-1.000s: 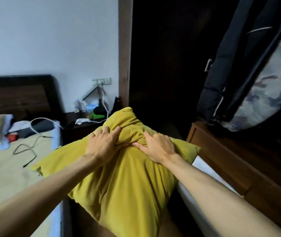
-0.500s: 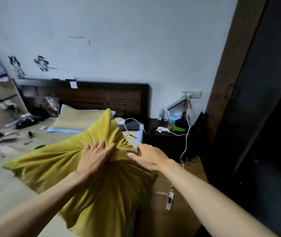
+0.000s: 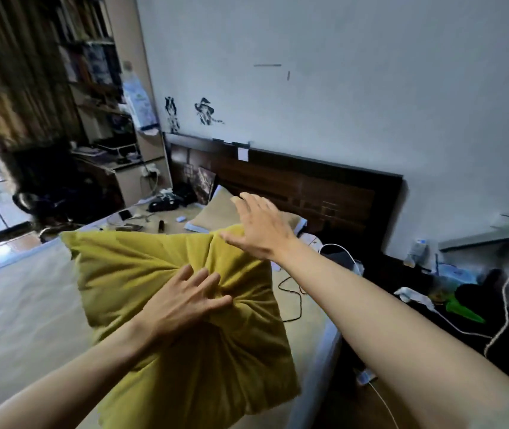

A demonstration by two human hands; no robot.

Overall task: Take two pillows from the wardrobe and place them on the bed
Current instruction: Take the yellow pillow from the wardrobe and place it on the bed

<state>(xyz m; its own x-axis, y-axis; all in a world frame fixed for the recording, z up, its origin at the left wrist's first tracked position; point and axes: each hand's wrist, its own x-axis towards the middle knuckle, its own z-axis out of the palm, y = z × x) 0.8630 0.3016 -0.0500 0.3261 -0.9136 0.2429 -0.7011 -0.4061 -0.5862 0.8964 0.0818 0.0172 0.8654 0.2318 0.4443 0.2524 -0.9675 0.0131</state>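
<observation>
One yellow pillow [image 3: 166, 305] over the bed [image 3: 24, 311], left hand [image 3: 182, 301] bunching it, right hand [image 3: 262, 227] spread.

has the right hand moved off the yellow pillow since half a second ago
Yes. The right hand has let go of the yellow pillow and lifted, fingers spread, toward the headboard. The left hand stays gripping the bunched fabric.

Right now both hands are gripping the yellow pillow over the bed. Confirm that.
Not quite. In the head view only the left hand grips the yellow pillow over the bed; the right hand is open and off it.
</observation>
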